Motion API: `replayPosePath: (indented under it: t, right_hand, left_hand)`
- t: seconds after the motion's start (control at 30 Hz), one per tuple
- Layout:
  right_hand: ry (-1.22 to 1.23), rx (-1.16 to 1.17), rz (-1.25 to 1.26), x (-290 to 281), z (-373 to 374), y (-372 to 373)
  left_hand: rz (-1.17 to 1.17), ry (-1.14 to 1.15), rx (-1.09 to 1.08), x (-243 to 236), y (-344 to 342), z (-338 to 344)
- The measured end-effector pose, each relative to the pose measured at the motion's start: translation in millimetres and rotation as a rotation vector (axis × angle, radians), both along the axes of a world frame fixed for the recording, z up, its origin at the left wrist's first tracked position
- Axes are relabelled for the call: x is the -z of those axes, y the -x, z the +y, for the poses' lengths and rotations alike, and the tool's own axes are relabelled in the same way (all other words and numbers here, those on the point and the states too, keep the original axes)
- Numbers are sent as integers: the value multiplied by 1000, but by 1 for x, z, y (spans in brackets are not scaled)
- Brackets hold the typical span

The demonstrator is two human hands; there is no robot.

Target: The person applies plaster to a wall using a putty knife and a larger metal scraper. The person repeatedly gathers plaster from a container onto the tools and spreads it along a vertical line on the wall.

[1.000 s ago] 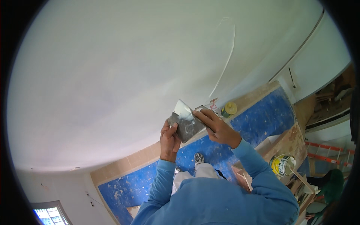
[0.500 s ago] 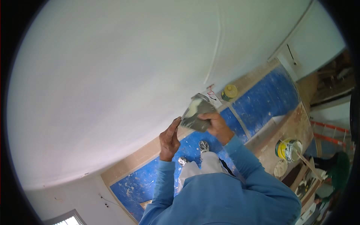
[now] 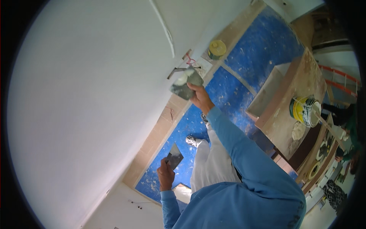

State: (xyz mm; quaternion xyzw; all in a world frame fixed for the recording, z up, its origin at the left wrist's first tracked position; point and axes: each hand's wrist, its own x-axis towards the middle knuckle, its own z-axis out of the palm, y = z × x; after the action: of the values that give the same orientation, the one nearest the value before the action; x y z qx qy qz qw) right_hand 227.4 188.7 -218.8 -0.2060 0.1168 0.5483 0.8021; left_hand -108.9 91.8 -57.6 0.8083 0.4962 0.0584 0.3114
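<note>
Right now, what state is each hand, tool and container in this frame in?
Right hand: raised, gripping the wide knife.
Wide knife: white filler on its blade, held at the wall by the wall opening.
Left hand: lowered, gripping the small knife.
Small knife: clear of the wall, blade up.
Yellow bucket: open, upright on the bench.
Yellow tub: lid on, on the floor.

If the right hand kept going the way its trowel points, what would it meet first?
Probably the white wall: the right hand holds its trowel aimed up-left at it, near a wall opening. Depth is unclear.
</note>
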Motion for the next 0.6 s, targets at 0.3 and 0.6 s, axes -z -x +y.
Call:
replayPosePath:
  t: [0.3,0.6]
  right_hand:
    - [146,38,-36,75,62,-31]
    - [183,27,-91,87,88,-40]
  left_hand:
    - [84,251,-98,33,27,-39]
    - [27,239,-142,36,37,-52]
